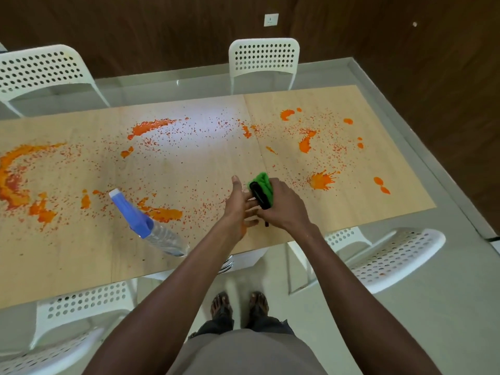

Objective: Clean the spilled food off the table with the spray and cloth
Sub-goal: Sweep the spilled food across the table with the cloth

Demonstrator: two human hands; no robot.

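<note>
Orange food spill (pixel 147 127) lies in blobs and specks over most of the light wooden table (pixel 81 261). A clear spray bottle (pixel 151 228) with a blue and white head stands tilted near the front edge, left of my hands. My right hand (pixel 281 205) grips a green cloth (pixel 263 182) with a black strap or handle on it, above the table's front middle. My left hand (pixel 239 204) is beside it, fingers straight, touching the black part of the cloth.
White perforated chairs stand around the table: two at the far side (pixel 263 59) (pixel 40 71), one at the front right (pixel 392 258), one at the front left (pixel 81 307). A dark wooden wall lies behind. My feet stand on pale floor.
</note>
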